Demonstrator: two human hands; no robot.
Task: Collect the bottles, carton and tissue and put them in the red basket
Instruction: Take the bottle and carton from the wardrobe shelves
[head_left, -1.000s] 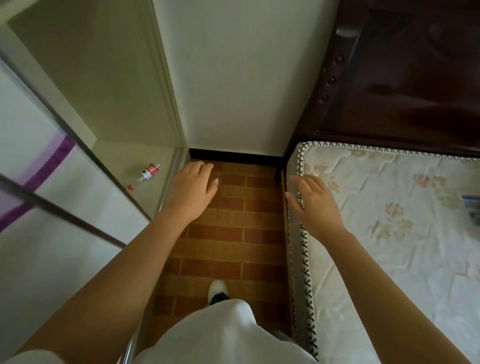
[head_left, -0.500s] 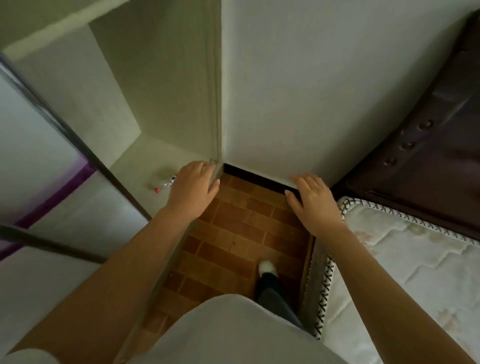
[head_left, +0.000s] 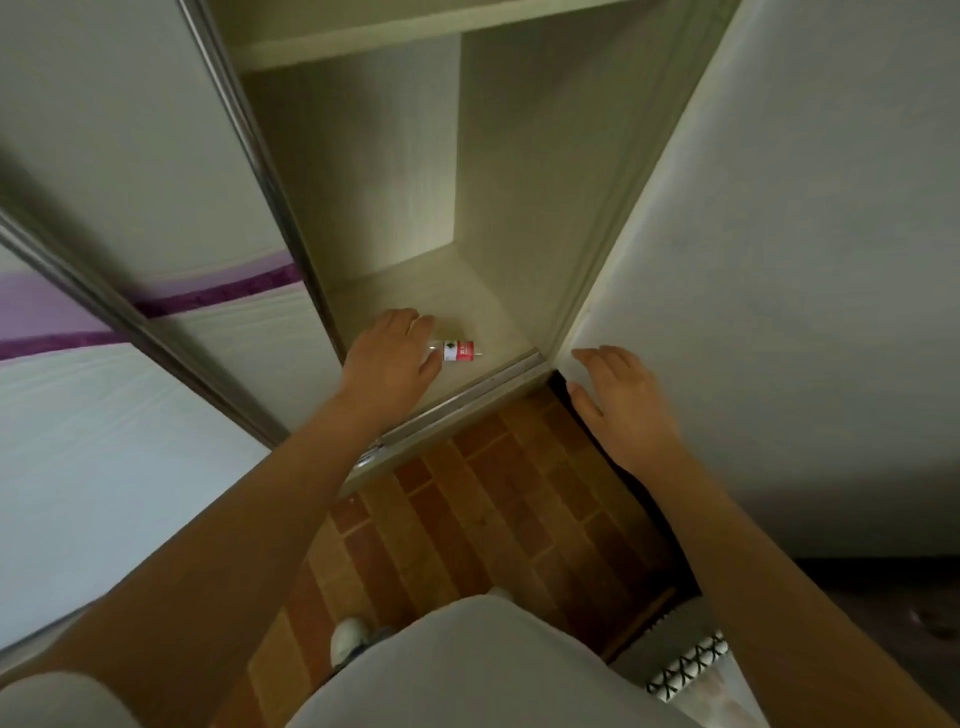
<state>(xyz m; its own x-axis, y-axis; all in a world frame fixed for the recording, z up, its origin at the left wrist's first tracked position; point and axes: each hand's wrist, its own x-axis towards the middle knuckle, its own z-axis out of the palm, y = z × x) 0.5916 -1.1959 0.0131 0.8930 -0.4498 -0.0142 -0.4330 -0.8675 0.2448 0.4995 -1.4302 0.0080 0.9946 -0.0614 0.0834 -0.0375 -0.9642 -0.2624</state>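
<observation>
Bottle (head_left: 457, 352), small and red-labelled, lies on its side on the wardrobe floor (head_left: 415, 291), its near end hidden behind the loosely open left hand (head_left: 387, 358); right hand (head_left: 621, 402) open, empty.

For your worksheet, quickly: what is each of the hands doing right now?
Left hand: open, empty, reaching beside the small bottle.
Right hand: open, empty.
</observation>
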